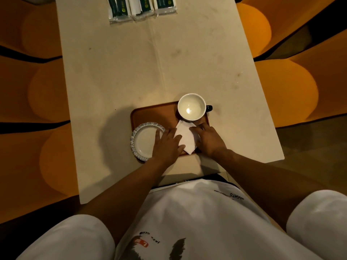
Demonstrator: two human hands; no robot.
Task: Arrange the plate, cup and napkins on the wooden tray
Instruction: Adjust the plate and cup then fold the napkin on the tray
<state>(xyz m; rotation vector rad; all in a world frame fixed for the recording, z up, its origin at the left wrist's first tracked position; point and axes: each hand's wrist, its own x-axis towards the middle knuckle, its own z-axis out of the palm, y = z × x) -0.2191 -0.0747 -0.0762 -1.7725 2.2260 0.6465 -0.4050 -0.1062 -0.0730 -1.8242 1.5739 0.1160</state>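
Over on the left, the plate (pixel 143 140) sits at the near-left corner of the wooden tray (pixel 154 114), its rim spilling over the tray's edge, nothing on it. Next, the left hand (pixel 166 145) lies flat, fingers spread, palm down, pressing the left side of the white napkin (pixel 185 138) while partly overlapping the plate. That looks like pinning the paper so it stays square. The napkin rests on the tray's near-right part, a corner poking past the near edge. Then the right hand (pixel 207 139), also flat and spread, presses the napkin's right side, gripping nothing. Just beyond, the cup (pixel 191 106) stands upright at the far-right corner, empty, handle pointing right. Far up the tabletop (pixel 131 62), packets (pixel 142 7) wait.
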